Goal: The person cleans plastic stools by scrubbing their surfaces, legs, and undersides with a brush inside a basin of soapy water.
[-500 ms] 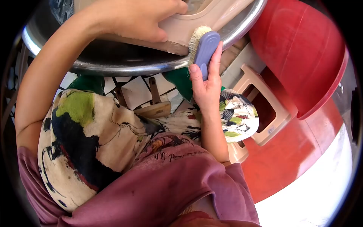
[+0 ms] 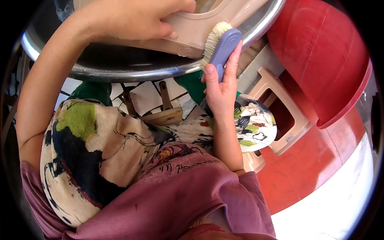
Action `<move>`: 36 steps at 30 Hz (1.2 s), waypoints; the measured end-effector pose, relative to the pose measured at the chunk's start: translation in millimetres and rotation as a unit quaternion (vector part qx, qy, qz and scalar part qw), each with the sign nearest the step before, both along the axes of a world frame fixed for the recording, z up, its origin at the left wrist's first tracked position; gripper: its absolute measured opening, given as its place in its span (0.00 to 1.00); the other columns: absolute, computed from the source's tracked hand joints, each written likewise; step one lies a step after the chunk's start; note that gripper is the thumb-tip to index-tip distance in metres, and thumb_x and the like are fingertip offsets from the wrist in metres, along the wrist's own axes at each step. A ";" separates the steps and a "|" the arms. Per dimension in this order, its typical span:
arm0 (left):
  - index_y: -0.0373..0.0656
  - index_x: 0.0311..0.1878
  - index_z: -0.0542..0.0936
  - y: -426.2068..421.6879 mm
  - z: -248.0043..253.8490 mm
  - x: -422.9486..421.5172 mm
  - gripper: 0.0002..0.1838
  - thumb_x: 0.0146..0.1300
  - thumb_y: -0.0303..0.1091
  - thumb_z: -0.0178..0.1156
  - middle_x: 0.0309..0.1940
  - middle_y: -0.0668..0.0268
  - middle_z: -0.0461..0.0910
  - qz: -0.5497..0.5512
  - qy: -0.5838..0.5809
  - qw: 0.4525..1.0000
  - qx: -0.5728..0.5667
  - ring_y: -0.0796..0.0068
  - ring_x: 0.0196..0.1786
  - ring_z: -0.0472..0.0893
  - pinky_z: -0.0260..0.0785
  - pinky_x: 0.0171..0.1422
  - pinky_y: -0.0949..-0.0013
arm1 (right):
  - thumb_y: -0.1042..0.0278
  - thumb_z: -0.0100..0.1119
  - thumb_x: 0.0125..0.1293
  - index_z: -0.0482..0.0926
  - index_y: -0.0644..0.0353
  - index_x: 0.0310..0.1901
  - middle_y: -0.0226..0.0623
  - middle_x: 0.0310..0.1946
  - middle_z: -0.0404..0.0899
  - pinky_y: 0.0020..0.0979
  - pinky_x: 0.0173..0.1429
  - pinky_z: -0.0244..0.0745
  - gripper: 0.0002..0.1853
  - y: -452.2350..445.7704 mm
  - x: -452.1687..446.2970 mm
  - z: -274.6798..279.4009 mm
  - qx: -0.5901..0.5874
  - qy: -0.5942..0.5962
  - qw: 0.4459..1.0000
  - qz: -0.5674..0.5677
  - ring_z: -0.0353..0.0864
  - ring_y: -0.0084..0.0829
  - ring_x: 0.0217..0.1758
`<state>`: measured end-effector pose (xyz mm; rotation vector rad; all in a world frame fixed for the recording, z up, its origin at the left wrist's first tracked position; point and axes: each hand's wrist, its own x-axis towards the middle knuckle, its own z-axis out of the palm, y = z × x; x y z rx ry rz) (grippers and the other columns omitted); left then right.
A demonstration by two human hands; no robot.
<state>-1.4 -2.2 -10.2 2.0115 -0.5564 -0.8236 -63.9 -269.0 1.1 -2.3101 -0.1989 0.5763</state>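
Observation:
My left hand point(image 2: 138, 20) is closed on the edge of a beige plastic stool point(image 2: 192, 34) that lies tilted in a wide metal basin point(image 2: 160, 73); the top of the picture cuts off part of both. A scrub brush point(image 2: 226, 46), with a blue-purple plastic back and pale bristles, is gripped in my right hand point(image 2: 223, 90). Thumb and fingers wrap its handle. The bristles face left, at the stool's near corner; whether they touch it I cannot tell.
Another beige stool point(image 2: 292, 120) lies to the right, beside a large red tub point(image 2: 320, 56) tipped on its side. Below the basin, a wooden piece point(image 2: 164, 117) and a handle point(image 2: 165, 96) show on the tiled floor. Clear water or plastic sits at the basin's upper left.
My right hand and the brush have shifted slightly to the right. My left hand has moved a little left along the stool, still gripping it.

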 end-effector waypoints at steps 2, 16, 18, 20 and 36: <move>0.36 0.42 0.72 1.5 -2.2 -4.9 0.16 0.56 0.38 0.60 0.31 0.46 0.79 0.045 -0.042 0.998 0.005 0.45 0.39 0.79 0.70 0.44 0.53 | 0.64 0.52 0.69 0.34 0.51 0.75 0.29 0.33 0.74 0.17 0.24 0.65 0.43 0.6 1.6 0.2 -0.018 -0.008 1.000 0.000 0.71 0.17 0.27; 0.41 0.33 0.82 -9.6 -45.1 -9.2 0.28 0.68 0.57 0.45 0.22 0.52 0.78 0.183 -0.222 0.941 0.177 0.49 0.31 0.80 0.70 0.37 0.54 | 0.48 0.59 0.62 0.37 0.48 0.75 0.51 0.24 0.79 0.41 0.28 0.76 0.49 70.5 -26.4 -41.2 -0.127 -0.128 0.980 0.086 0.81 0.50 0.25; 0.42 0.35 0.82 2.3 -45.4 -2.6 0.28 0.69 0.57 0.44 0.23 0.52 0.79 0.189 -0.206 0.941 0.191 0.48 0.32 0.80 0.70 0.38 0.53 | 0.49 0.55 0.66 0.37 0.47 0.75 0.51 0.25 0.80 0.41 0.28 0.76 0.45 52.1 -10.0 -35.1 -0.125 -0.066 0.989 0.037 0.81 0.48 0.24; 0.43 0.37 0.83 0.8 -48.5 -0.7 0.28 0.69 0.57 0.43 0.26 0.51 0.80 0.218 -0.175 0.950 0.143 0.48 0.35 0.80 0.70 0.42 0.52 | 0.50 0.50 0.69 0.35 0.49 0.74 0.51 0.27 0.81 0.41 0.32 0.77 0.42 24.1 21.1 -19.5 -0.056 -0.009 0.986 -0.160 0.82 0.48 0.27; 0.40 0.44 0.81 -12.7 -31.9 6.0 0.28 0.71 0.55 0.41 0.32 0.47 0.80 0.166 -0.115 0.964 0.170 0.47 0.39 0.79 0.69 0.46 0.55 | 0.51 0.58 0.64 0.38 0.48 0.75 0.55 0.30 0.81 0.42 0.35 0.77 0.46 55.4 -27.8 -37.9 -0.097 -0.064 0.993 0.031 0.82 0.53 0.31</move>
